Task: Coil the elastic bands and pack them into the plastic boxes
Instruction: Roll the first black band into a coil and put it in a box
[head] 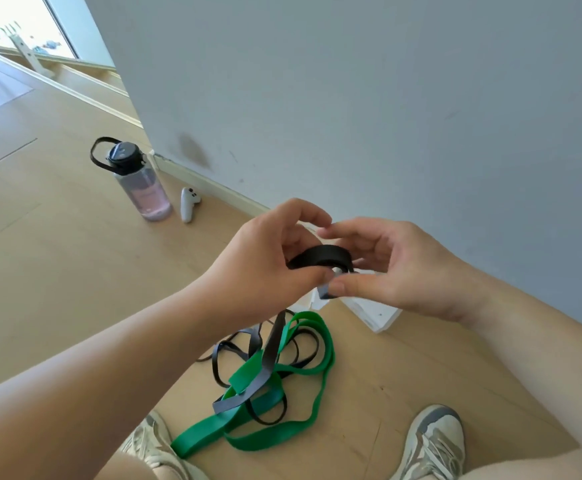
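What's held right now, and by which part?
The black band coil: left hand grips its left side, right hand pinches its right near edge. Its loose tail hangs to the floor.

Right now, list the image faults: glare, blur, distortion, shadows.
Head view: the bright opening at top left is blown out to white; wide-angle distortion tilts the wall and stretches the forearms; light is soft, shadows around the green band faint; the black coil held by the left hand and right hand is only slightly soft.
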